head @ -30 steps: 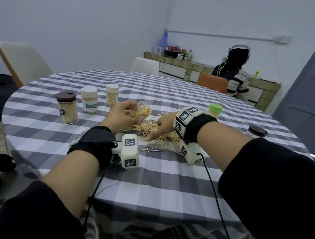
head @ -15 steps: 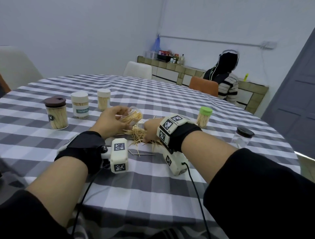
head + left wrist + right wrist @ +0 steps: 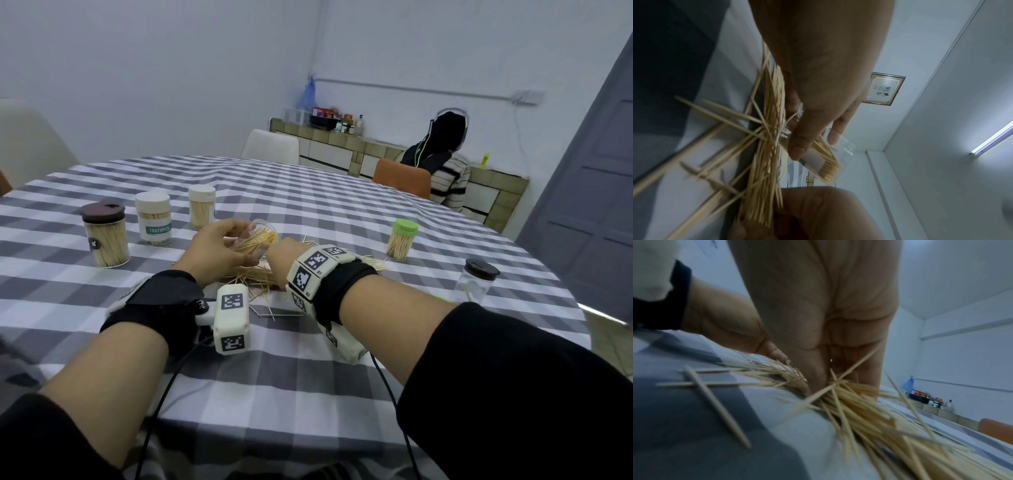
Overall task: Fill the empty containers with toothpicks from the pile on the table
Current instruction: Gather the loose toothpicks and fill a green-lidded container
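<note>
Left hand (image 3: 219, 250) grips a clear jar (image 3: 262, 236), tilted on its side and partly full of toothpicks, just above the pile (image 3: 260, 277) at the middle of the checked desk (image 3: 308, 205). Right hand (image 3: 284, 257) is down in the pile, fingers (image 3: 818, 374) straight and close together, tips pressed into the sticks, nothing pinched that I can see. Far left stand three filled jars: brown-lidded (image 3: 104, 233), labelled white (image 3: 153, 217), plain white (image 3: 201, 211). Right of the pile, a green-lidded jar (image 3: 401, 240) holds toothpicks; nearer right, an empty dark-lidded jar (image 3: 476, 284) waits.
</note>
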